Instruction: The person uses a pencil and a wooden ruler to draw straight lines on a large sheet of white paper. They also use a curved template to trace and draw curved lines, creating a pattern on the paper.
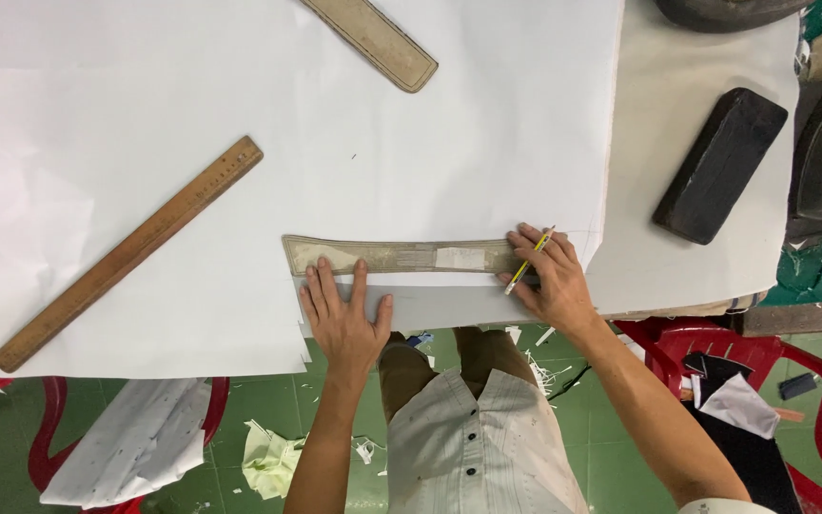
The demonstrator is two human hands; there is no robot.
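Two hands pin a pattern strip (401, 256) on white paper (240, 114), near counter (687, 276) edge.
Strip's long axis runs left-right. Left hand (344, 319) flat, fingers spread, on its left end; right hand (549, 276), gripping one yellow pencil (528, 261), at its right end. Second strip (373, 40), one wooden ruler (126, 254) and one black block (718, 164) lie beyond it.
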